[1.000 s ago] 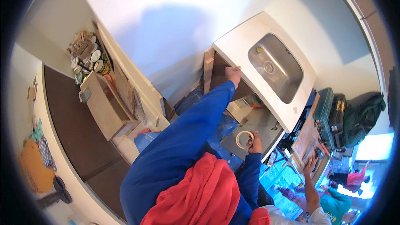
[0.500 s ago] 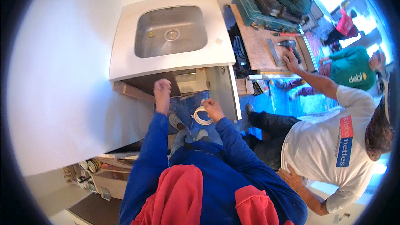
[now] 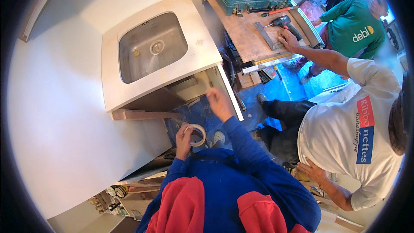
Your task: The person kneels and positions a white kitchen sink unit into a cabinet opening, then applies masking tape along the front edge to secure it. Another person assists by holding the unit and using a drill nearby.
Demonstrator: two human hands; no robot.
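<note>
A pale roll of tape (image 3: 204, 135) is gripped by my left hand (image 3: 183, 140), its fingers closed on the near-left side of the ring. My right hand (image 3: 220, 105) is raised in front of the cabinet, close to the swung-out door (image 3: 231, 93). Its fingers are drawn together, and anything between them is too small to make out. Beyond both hands stands the white counter (image 3: 161, 80) with a steel sink (image 3: 142, 51) set in it. Under the counter the cabinet gapes, showing a dark inner panel (image 3: 157, 100).
To the right, a co-worker in a white shirt (image 3: 340, 125) rests a hand on a wooden worktop (image 3: 241, 34) beside a drill (image 3: 282, 22) and a metal square. A green tool case (image 3: 228, 0) sits there too. Blue sheeting covers the floor (image 3: 250, 99). A white wall (image 3: 69, 116) borders the left.
The tape roll has passed from my right hand to my left. My left hand has come down toward my body, and my right has risen toward the cabinet. The view has turned.
</note>
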